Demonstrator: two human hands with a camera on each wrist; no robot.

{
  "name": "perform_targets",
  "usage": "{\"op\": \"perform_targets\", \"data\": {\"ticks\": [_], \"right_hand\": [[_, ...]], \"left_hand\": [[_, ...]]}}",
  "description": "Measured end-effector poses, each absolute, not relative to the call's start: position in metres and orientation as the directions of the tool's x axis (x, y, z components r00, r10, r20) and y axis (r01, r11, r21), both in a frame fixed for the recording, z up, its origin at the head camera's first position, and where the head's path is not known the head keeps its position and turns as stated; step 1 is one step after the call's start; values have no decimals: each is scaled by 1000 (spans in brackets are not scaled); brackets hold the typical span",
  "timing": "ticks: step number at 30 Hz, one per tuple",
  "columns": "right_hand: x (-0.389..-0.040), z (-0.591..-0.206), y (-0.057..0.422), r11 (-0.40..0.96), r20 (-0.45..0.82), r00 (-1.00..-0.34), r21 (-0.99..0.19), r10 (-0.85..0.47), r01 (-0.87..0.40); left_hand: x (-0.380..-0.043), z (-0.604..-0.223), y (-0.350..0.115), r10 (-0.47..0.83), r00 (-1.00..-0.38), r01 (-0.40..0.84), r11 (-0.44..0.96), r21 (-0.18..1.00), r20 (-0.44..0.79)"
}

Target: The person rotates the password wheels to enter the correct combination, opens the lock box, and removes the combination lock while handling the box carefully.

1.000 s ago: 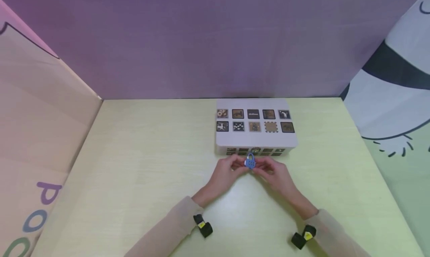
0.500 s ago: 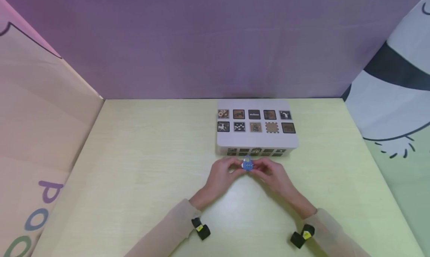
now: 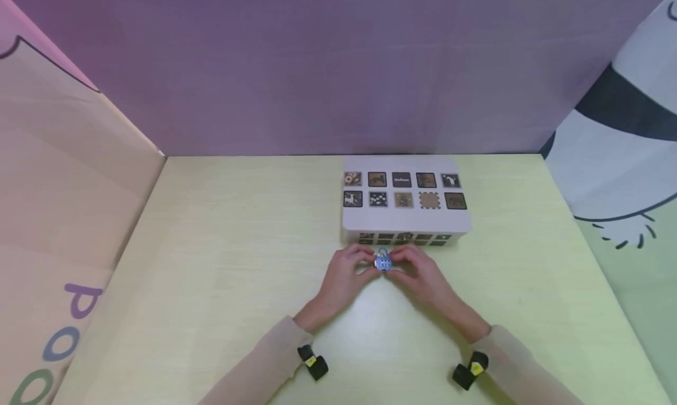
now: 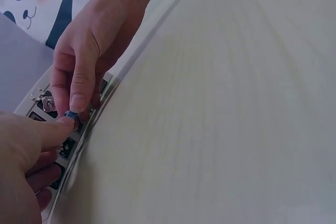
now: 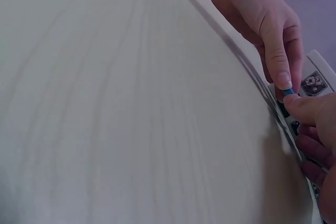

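A small blue combination padlock is held up between both hands, its shackle pointing toward the box and its number dials facing up. My left hand pinches its left side between thumb and fingers. From the other side my right hand pinches it in the same way. In the left wrist view only a bit of the blue padlock shows between the thumbs; the right wrist view likewise shows just a blue sliver. Directly beyond the fingertips stands a white box with square pictures on its lid and front.
The box stands at the back of the pale wooden table, near the purple backdrop. Printed cloth panels border the left and right sides. Black wrist cameras are strapped over the beige sleeves.
Both hands have shifted slightly left and a little toward the body with the padlock between them. The padlock has turned so its dial face shows more upright. The box stays put.
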State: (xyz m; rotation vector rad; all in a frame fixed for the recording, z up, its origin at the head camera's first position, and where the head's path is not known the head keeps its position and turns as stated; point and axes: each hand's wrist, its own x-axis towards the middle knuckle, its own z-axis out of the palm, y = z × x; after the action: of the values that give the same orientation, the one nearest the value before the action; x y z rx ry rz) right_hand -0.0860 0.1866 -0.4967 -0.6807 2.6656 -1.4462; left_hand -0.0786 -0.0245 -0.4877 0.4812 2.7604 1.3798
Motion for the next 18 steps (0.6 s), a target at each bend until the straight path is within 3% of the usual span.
{"op": "perform_targets", "data": {"ticks": [18], "right_hand": [[-90, -500, 176, 524, 217, -882, -736, -418, -429]], "left_hand": [[-80, -490, -30, 291, -950, 278, 615, 738, 115]]}}
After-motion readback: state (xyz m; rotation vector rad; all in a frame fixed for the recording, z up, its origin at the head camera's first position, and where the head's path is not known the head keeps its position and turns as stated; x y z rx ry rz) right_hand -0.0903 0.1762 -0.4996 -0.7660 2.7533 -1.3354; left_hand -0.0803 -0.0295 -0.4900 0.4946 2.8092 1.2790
